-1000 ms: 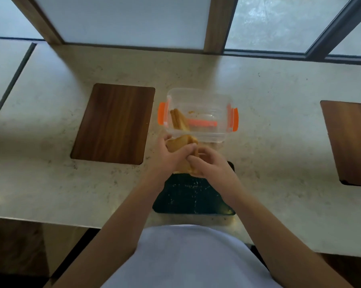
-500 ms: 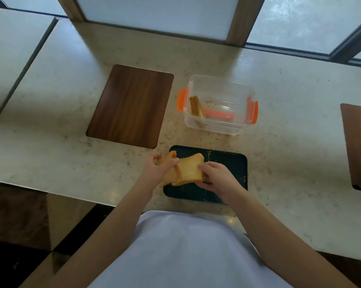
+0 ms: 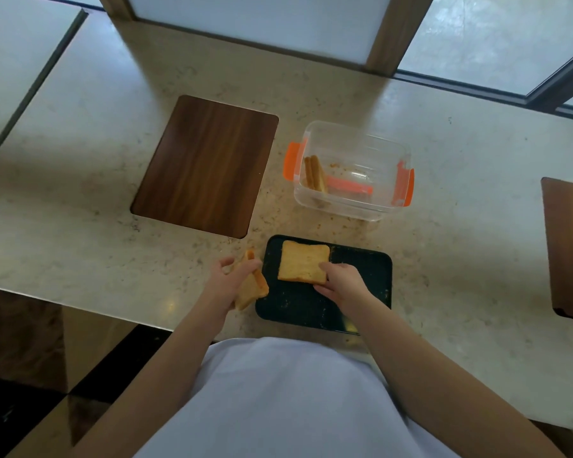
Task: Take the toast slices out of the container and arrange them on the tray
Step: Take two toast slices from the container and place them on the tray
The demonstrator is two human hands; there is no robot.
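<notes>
Laying the first square golden toast slice (image 3: 303, 261) flat on the dark rectangular tray (image 3: 357, 285), your right hand (image 3: 341, 281) pinches its near right corner, fingers closed on the bread as it sits on the far left part of the tray; that placement leaves bare tray to the right and nearer you, which looks like room kept for more pieces. Your left hand (image 3: 227, 281) is clenched around a small stack of toast slices (image 3: 253, 285), held on edge and tilted just beside the tray's left rim, above the pale speckled stone counter (image 3: 80, 226), probably parked there so your right hand can peel off one at a time. Two or so remaining toast slices (image 3: 315, 173) stand upright against the left wall of the clear plastic container with orange clips (image 3: 400, 153), which sits on the counter just beyond the tray, close enough for a short reach. A dark wooden rectangular board (image 3: 205, 166) lies to the left of the container, unused. By my judgement the task is early: one slice down, several in hand, a few not yet lifted out.
</notes>
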